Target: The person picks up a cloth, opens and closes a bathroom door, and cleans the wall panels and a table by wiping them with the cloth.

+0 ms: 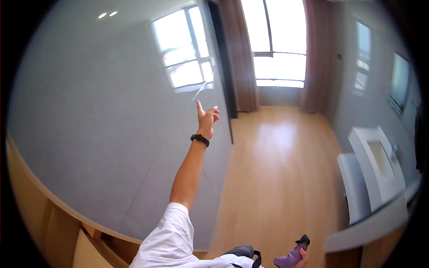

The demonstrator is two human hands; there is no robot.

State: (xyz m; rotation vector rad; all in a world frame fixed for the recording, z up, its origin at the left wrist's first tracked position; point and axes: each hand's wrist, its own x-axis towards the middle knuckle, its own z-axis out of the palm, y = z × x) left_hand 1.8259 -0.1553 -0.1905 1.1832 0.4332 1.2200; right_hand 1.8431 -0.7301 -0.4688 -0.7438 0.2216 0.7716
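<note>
My left hand (207, 120) is stretched out in front of a large glossy grey panel (120, 125), thumb up and fingers apart. Just above its thumb runs a slim pale strip (199, 91) that looks like a handle; I cannot tell whether the hand touches the panel. A black watch or band (200, 140) circles the left wrist. At the bottom edge, my right hand (303, 258), partly cut off, is closed around a purple cloth item with a black end (292, 255). Its exact kind is not clear.
Wooden floor (272, 169) runs to a bright window (281, 44) between brown curtains (241, 58). White box-like furniture (357, 143) stands along the right wall, below a wall-mounted panel (399, 82). Wooden shelving (58, 219) edges the lower left.
</note>
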